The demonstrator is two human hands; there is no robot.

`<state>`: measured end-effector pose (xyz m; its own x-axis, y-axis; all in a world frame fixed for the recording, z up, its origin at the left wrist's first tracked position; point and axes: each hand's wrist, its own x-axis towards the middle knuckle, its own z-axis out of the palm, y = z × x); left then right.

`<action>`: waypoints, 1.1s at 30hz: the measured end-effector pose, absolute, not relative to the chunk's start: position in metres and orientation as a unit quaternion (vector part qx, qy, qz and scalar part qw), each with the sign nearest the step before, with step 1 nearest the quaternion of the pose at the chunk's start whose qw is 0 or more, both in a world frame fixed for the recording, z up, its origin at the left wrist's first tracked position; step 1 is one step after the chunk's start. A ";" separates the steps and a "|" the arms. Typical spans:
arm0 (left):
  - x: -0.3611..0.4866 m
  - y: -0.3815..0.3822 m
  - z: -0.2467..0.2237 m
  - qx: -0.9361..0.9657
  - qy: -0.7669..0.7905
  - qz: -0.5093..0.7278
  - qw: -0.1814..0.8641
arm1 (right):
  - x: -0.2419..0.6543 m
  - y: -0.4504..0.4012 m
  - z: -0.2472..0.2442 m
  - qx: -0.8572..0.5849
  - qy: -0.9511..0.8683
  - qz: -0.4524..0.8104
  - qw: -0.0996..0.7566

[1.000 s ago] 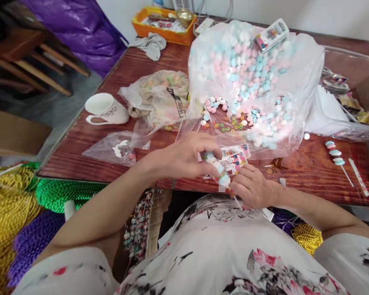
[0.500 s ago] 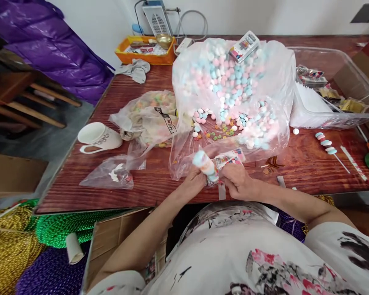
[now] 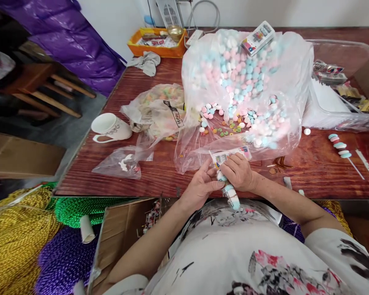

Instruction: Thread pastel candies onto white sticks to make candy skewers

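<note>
A row of pastel blue, white and pink candies, a candy skewer point(image 3: 233, 197), slants toward my body in a clear wrapper. My left hand point(image 3: 201, 186) has its thumb against the candies and its fingers partly curled behind them. Over the upper end of the row, my right hand point(image 3: 240, 173) is closed with its fingers bent. Just beyond the knuckles a printed card point(image 3: 246, 152) shows; whether it is joined to the wrapper is hidden. A large clear bag of pastel candies point(image 3: 240, 78) lies open in front of both hands.
To the left are a white mug point(image 3: 110, 128), a bag of ring-shaped pieces point(image 3: 155, 106) and a small clear bag point(image 3: 118, 164). Another candy skewer point(image 3: 340, 146) lies right, below a clear plastic bin point(image 3: 326, 119). An orange tray point(image 3: 156, 50) stands at the back.
The candy skewer has swung from pointing up and away to pointing down toward my body. My right hand has moved over its upper end. The view has shifted slightly.
</note>
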<state>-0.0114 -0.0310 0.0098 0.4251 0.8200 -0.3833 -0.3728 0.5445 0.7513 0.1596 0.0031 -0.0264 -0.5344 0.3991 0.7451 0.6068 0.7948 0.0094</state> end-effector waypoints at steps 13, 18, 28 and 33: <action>-0.010 -0.038 0.009 0.388 0.356 0.382 0.759 | 0.171 0.006 -0.017 -0.231 -0.881 -0.165 0.379; -0.011 -0.040 0.007 0.421 0.386 0.395 0.720 | 0.169 0.010 -0.016 -0.210 -0.890 -0.154 0.374; -0.045 -0.037 0.002 0.851 0.405 0.315 0.113 | 0.150 -0.007 -0.014 -0.328 -0.729 0.442 0.408; -0.061 -0.046 -0.004 0.892 0.334 0.300 -0.055 | 0.114 -0.038 -0.022 -0.319 -0.345 0.813 0.342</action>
<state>-0.0614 -0.0456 -0.0042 0.5969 0.5629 0.5717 0.6285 -0.7710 0.1028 0.1144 -0.0381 -0.0215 -0.5616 0.7775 -0.2828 -0.3363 -0.5269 -0.7806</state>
